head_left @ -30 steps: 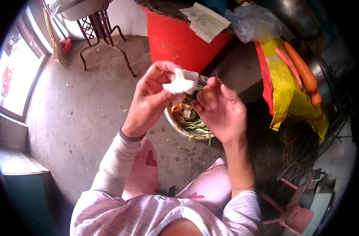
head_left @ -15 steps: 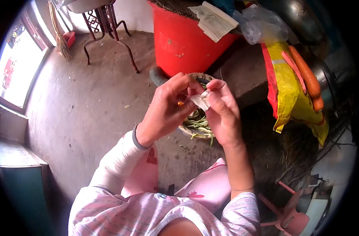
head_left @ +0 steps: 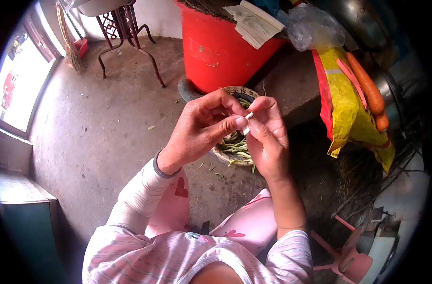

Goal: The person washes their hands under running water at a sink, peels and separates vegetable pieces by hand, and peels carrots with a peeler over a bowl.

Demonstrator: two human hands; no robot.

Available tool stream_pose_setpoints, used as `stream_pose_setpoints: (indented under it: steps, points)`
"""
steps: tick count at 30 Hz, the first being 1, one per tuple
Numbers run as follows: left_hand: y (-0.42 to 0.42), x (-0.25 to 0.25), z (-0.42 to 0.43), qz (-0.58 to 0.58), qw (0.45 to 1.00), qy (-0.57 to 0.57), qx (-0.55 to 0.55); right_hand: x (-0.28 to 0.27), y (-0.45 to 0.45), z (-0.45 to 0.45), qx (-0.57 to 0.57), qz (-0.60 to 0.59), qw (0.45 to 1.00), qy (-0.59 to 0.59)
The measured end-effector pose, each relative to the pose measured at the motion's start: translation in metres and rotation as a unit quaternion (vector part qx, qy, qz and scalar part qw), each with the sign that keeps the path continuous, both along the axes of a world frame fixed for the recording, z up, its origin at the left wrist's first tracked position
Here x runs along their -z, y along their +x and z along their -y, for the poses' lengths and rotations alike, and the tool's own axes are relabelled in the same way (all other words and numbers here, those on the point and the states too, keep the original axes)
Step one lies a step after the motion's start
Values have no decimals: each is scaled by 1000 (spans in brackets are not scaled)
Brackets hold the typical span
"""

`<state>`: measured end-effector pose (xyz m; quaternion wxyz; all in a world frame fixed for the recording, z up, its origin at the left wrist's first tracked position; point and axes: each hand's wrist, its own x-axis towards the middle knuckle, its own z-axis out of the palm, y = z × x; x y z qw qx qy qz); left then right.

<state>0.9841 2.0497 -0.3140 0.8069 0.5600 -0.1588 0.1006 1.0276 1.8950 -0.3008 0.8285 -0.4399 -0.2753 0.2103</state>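
Pinched between both hands' fingertips is a small whitish garlic clove (head_left: 249, 115) with a bit of pale papery skin at its lower side. My left hand (head_left: 197, 125) grips it from the left with thumb and forefinger. My right hand (head_left: 269, 142) holds it from the right, also between thumb and fingers. Beneath the hands a round woven basket (head_left: 220, 155) stands on the floor, holding green beans (head_left: 237, 148); the hands cover much of it.
A tall red bucket (head_left: 220, 52) stands behind the basket. To the right are a yellow and red bag (head_left: 341, 106), carrots (head_left: 367, 87) and a clear plastic bag (head_left: 315, 28). A pink plastic chair (head_left: 353, 260) is at lower right, a metal stand (head_left: 126, 38) at upper left.
The wide flap of white papery skin between the fingers no longer shows; only a smaller white piece is visible there. The left thumb has shifted towards the right fingertips.
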Motion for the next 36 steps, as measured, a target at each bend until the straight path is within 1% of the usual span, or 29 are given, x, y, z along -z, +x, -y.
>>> stream_pose_setpoints:
  steps: [1, 2, 4, 5, 6, 7, 9, 10, 11, 14, 18, 21, 22, 24, 27, 29, 30, 33, 34, 36]
  points:
    - [1, 2, 0, 14, 1000, 17, -15, 1, 0, -1, -3, -4, 1000, 5]
    - [2, 3, -2, 38, 996, 69, -41, 2, 1, 1, -18, 14, 1000, 13]
    - [5, 3, -5, 85, 977, 172, -93, 4, 3, 2, -20, 8, 1000, 15]
    - [4, 3, -5, 46, 995, 79, -40, 5, 4, 3, -22, 5, 1000, 16]
    - [3, 3, -5, 6, 1000, -14, 15, 5, 9, 8, -46, 10, 998, 30]
    - [3, 2, -5, -34, 991, -107, 70, 3, 9, 7, -35, -12, 998, 43]
    - [7, 2, -5, 0, 959, -258, 116, -3, 9, 5, -13, -51, 996, 73]
    - [9, 3, -9, -2, 949, -280, 145, 2, 12, 6, -14, -67, 994, 90]
    - [10, 6, -14, -5, 938, -301, 172, 1, 12, 7, -12, -55, 995, 81]
    - [16, 17, -22, -31, 922, -328, 201, -1, 13, 12, -6, -17, 998, 53]
    - [17, 18, -22, -30, 933, -297, 204, -4, 11, 12, -16, -13, 998, 60]
    - [19, 16, -15, 0, 959, -232, 166, -2, 9, 10, -16, -33, 998, 58]
    - [12, 8, -12, -26, 974, -193, 115, -1, 9, 7, -4, -33, 997, 74]
    - [10, 6, -7, -9, 990, -130, 46, -1, 9, 8, -6, -33, 997, 71]
    - [7, 5, 4, 54, 995, -55, -58, 0, 9, 8, -9, -42, 996, 76]
    - [6, 9, 10, 90, 985, 15, -144, 1, 8, 6, -8, -49, 996, 80]
    - [7, 9, 12, 138, 968, 65, -200, 2, 10, 7, -32, -55, 993, 96]
    - [-3, 0, 13, 180, 933, 208, -233, 0, 8, 8, -4, -85, 994, 65]
    - [-4, -5, 15, 200, 908, 260, -261, 1, 8, 8, -2, -80, 994, 70]
    - [-4, -7, 16, 238, 874, 306, -292, 1, 6, 8, 2, -72, 994, 80]
